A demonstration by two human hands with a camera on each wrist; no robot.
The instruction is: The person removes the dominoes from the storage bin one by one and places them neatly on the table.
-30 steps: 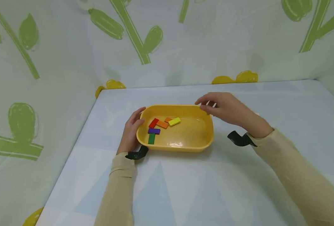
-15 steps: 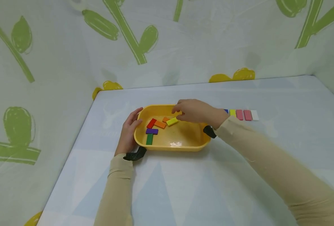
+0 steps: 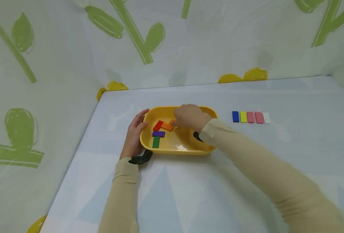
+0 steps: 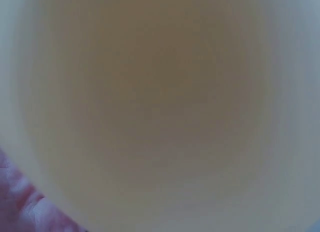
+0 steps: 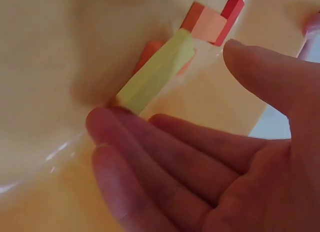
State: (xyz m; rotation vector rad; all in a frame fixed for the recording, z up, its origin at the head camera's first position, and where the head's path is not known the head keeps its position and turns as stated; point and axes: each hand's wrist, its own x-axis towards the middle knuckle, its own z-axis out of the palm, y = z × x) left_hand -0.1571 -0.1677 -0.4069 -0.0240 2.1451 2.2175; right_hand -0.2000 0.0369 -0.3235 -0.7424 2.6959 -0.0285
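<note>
A yellow tray (image 3: 186, 151) sits on the table and holds red (image 3: 158, 125), orange (image 3: 167, 127), purple (image 3: 158, 133) and green (image 3: 156, 142) blocks. My left hand (image 3: 135, 132) grips the tray's left end, thumb over the rim. The left wrist view is a blur of tray wall (image 4: 160, 111). My right hand (image 3: 189, 117) reaches into the tray and hides the yellow block there. In the right wrist view a fingertip (image 5: 102, 123) touches the end of the tilted yellow block (image 5: 157, 71), and the thumb stands apart from it.
A row of flat blocks lies on the table right of the tray: blue (image 3: 235, 116), yellow (image 3: 243, 116), two pink (image 3: 254, 117) and white (image 3: 266, 117). Leaf-print cloth walls stand behind and to the left.
My right hand has moved left from the block row into the tray and come down onto the yellow block. The left hand has stayed on the tray.
</note>
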